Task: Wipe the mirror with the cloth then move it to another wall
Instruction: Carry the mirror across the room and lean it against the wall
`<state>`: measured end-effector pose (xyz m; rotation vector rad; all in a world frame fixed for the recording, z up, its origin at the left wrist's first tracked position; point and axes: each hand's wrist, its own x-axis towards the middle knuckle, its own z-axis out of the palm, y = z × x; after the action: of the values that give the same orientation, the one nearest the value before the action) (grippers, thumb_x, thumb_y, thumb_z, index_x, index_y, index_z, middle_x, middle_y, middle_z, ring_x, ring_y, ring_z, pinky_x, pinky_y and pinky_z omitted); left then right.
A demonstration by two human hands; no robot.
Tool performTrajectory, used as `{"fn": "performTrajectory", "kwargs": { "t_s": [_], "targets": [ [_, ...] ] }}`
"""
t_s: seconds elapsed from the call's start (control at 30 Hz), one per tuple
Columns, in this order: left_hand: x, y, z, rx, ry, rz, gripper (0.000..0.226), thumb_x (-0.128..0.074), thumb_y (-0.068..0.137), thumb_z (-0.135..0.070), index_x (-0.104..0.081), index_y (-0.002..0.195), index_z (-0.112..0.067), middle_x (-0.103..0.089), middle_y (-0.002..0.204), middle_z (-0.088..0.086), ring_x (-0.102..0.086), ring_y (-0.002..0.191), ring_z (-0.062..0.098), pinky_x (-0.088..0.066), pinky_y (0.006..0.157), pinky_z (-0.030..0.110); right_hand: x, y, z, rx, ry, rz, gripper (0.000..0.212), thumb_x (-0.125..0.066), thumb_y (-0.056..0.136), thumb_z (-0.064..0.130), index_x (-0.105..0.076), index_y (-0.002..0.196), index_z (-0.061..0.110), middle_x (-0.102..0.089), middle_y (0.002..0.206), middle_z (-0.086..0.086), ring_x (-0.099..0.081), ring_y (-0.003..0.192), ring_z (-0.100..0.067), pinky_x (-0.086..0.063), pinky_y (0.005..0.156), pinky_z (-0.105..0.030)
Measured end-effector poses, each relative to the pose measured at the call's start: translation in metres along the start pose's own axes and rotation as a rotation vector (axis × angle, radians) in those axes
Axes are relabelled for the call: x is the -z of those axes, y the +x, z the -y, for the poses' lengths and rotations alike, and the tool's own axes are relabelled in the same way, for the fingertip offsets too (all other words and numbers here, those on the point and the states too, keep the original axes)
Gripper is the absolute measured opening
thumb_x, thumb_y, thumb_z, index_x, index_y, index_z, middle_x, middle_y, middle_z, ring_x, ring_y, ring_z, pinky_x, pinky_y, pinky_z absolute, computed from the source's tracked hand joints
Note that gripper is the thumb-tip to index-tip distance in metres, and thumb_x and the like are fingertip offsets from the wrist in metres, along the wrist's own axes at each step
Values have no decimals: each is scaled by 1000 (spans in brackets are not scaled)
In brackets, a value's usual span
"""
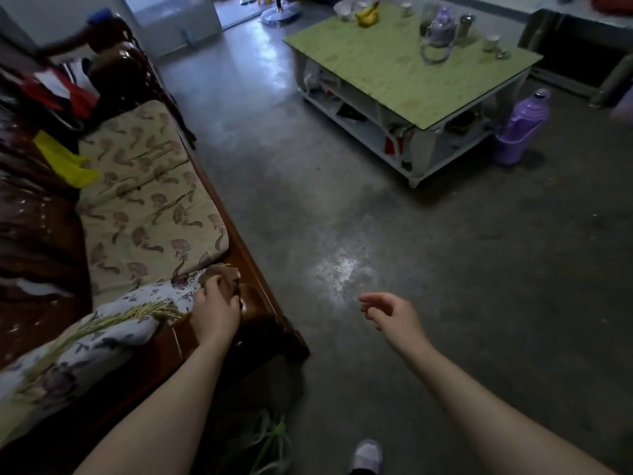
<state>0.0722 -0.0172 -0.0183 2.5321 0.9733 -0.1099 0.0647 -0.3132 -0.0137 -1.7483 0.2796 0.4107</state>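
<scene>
My left hand (215, 308) is closed around a small brown cloth (228, 276) that rests on the front edge of a dark wooden sofa (263, 303) at the lower left. My right hand (390, 313) hovers over the bare concrete floor in the lower middle, fingers apart and loosely curled, holding nothing. No mirror is in view.
The sofa carries a patterned beige cushion (147, 197), a floral cushion (85, 341), and a yellow cloth (65, 162). A low green-topped table (411, 73) with cups and bottles stands at the upper right. A purple flask (520, 128) sits on the floor beside it. My shoe (366, 455) shows below.
</scene>
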Motion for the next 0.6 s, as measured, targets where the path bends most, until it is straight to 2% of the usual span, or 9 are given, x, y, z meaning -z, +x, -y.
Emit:
{"fn": "performTrajectory", "kwargs": {
  "t_s": [0.13,0.27,0.4,0.5,0.6],
  "targets": [
    [-14,9,14,86,84,244,63,-52,93,-30,-23,149,-29,-9,159,14,-24,142,39,-25,114,56,-4,5,-2,9,-26,-11,31,-55,85,-2,-66,90,26,-69,84,10,-63,81,2,-42,67,-15],
    [-13,1,-1,63,114,165,59,-48,95,-29,-22,148,-31,4,161,12,0,148,37,-3,118,58,4,3,1,27,-33,-26,28,-54,85,-4,-67,96,19,-69,86,5,-62,80,5,-42,64,-9],
    [-10,-13,-49,-158,135,105,50,-51,94,-30,-38,142,-24,-12,160,12,-6,148,33,-8,119,54,23,-4,9,40,16,-85,27,-51,86,-7,-67,100,11,-66,84,3,-61,67,13,-40,58,-1],
    [-14,-36,-98,-385,61,112,36,-53,93,-27,-54,129,-20,-33,152,10,-21,145,29,-18,117,51,43,-14,15,56,56,-138,23,-50,91,0,-66,100,13,-66,84,2,-60,71,3,-39,56,-1],
    [-20,-75,-152,-569,-36,118,30,-55,92,-26,-60,120,-19,-44,142,7,-30,141,26,-22,115,51,79,-31,18,85,101,-235,20,-47,95,9,-66,97,16,-67,83,1,-60,74,-5,-41,57,-4]
  ]
}}
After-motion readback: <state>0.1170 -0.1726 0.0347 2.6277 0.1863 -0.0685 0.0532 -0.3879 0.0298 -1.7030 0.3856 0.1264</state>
